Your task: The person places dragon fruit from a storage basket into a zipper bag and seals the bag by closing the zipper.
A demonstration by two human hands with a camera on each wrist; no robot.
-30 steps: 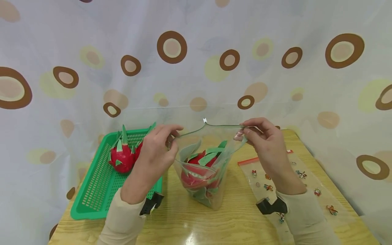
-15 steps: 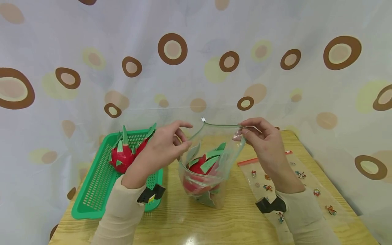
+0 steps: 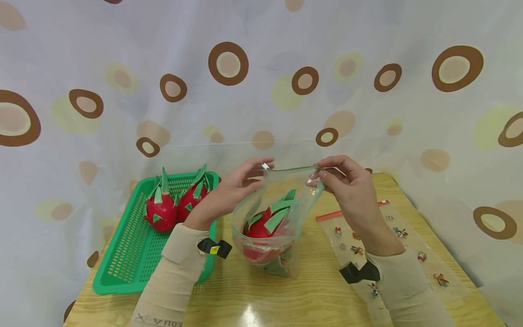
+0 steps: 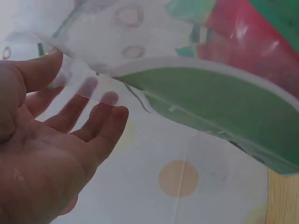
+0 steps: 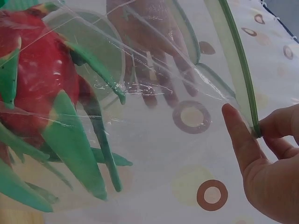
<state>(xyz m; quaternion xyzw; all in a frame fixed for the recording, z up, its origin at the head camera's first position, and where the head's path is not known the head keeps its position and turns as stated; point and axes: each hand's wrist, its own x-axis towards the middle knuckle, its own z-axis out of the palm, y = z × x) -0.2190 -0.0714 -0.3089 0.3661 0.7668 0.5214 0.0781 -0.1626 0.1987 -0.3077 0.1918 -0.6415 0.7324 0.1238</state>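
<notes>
Pinching, with the right hand (image 3: 351,186), one end of the mouth of a tall clear plastic bag with green zip edging (image 3: 293,263). Right fingers: clamped on the edging, with one fingertip laid along the film in the right wrist view. Left hand (image 3: 233,186): raised at the opposite side of the mouth, fingers apart, just beside a small white zip slider (image 3: 265,166) on the rim; contact with the film unclear.

Bag position: near centre, upright on the pale wood-grain surface (image 3: 241,290). Mouth: gaping, far edge nearly straight from slider to right fingers, near edge sagging well below. Inside, low down: a red dragon fruit with green leaves (image 3: 259,225), leaf tips below the far edge, with room above within the mouth.

To the left: a rectangular green perforated plastic basket (image 3: 100,282), with two red leafy dragon fruits (image 3: 162,211) at its far end. Between basket and bag: a narrow strip of wood grain. To the right, apart from the bag and partly under the right forearm: a flat clear plastic pouch with red zip strip and small figure prints (image 3: 422,256). Close behind the far edge: a pale ring-patterned curtain (image 3: 245,113).
</notes>
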